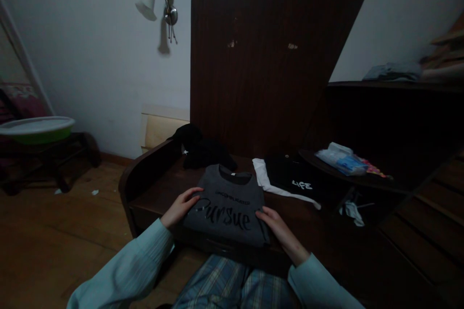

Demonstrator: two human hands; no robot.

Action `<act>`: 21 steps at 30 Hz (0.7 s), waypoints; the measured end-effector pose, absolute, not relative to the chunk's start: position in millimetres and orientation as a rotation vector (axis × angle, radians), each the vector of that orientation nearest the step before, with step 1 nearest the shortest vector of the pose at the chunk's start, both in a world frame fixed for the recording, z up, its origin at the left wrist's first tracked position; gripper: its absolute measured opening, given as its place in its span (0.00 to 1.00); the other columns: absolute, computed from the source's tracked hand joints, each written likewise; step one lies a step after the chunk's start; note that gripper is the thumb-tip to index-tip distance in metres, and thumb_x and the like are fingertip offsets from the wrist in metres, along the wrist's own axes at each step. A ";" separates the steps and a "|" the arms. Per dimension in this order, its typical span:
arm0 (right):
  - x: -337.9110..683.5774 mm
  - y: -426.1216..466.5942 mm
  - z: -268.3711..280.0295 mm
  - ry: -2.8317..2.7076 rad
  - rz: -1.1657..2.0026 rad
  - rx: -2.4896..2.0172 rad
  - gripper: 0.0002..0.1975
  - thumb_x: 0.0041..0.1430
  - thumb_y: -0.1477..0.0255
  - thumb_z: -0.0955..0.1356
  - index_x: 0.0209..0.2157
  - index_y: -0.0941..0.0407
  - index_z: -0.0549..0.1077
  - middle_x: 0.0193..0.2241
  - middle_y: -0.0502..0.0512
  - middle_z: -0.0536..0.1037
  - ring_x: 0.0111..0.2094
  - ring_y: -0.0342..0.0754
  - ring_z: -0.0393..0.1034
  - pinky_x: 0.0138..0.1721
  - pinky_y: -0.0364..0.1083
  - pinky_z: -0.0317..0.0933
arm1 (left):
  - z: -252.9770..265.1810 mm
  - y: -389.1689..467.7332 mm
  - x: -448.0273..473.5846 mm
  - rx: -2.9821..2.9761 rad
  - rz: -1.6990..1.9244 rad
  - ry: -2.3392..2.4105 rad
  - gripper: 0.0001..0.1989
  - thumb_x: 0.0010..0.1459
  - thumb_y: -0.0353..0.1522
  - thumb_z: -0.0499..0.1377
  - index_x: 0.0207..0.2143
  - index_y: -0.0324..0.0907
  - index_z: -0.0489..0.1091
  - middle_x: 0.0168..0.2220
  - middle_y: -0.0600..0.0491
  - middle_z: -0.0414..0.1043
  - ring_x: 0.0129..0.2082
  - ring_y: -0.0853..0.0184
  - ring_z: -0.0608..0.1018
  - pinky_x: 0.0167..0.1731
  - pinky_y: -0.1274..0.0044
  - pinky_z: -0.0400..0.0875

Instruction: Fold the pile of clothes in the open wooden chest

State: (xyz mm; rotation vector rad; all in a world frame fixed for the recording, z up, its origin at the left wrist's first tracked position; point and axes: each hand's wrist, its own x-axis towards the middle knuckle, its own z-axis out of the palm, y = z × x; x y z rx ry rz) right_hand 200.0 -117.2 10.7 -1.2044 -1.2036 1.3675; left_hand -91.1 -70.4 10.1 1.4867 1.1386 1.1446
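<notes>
A folded dark grey T-shirt with black lettering lies front side up at the near edge of a dark wooden desk, its neckline pointing away from me. My left hand grips its left edge, fingers on top of the cloth. On the opposite edge, my right hand holds the shirt in the same way; its thumb is hard to make out. Just behind and to the right is a black garment with white sleeves and white "LIFE" lettering. Dark crumpled clothing sits behind the shirt on the left.
A tall dark panel rises behind the desk. Plastic packets rest on a small shelf at right, near a higher shelf with folded cloth. A green and white basin stands on a stool at far left.
</notes>
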 end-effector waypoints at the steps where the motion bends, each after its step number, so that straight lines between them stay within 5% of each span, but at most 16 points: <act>1: 199.4 -116.7 10.1 -1.217 1.364 -1.177 0.16 0.36 0.61 0.70 0.28 0.58 0.74 0.29 0.54 0.78 0.34 0.54 0.70 0.40 0.51 0.59 | 8.3 -70.0 -90.5 1.484 1.158 1.142 0.18 0.42 0.41 0.59 0.35 0.41 0.71 0.39 0.50 0.72 0.41 0.60 0.71 0.43 0.74 0.63; 8: 201.2 -121.3 8.8 -1.221 1.265 -1.201 0.13 0.37 0.64 0.68 0.26 0.57 0.74 0.30 0.53 0.77 0.36 0.55 0.68 0.44 0.52 0.56 | -0.2 -74.0 -87.6 1.405 1.345 1.172 0.14 0.42 0.40 0.60 0.28 0.40 0.71 0.34 0.51 0.73 0.39 0.62 0.72 0.40 0.76 0.64; 15: 207.5 -119.8 10.8 -1.026 1.368 -1.335 0.14 0.35 0.62 0.70 0.27 0.54 0.74 0.35 0.53 0.77 0.45 0.55 0.65 0.49 0.53 0.51 | 3.7 -69.4 -91.6 0.999 1.234 1.107 0.20 0.38 0.40 0.62 0.35 0.39 0.69 0.29 0.53 0.73 0.27 0.67 0.73 0.26 0.79 0.65; 21: 207.0 -116.1 14.2 -1.172 1.577 -1.113 0.16 0.36 0.61 0.71 0.28 0.57 0.73 0.32 0.55 0.78 0.39 0.54 0.69 0.48 0.53 0.53 | 4.3 -68.6 -96.8 0.979 1.093 0.997 0.24 0.35 0.36 0.66 0.38 0.39 0.67 0.27 0.54 0.73 0.25 0.70 0.74 0.26 0.80 0.65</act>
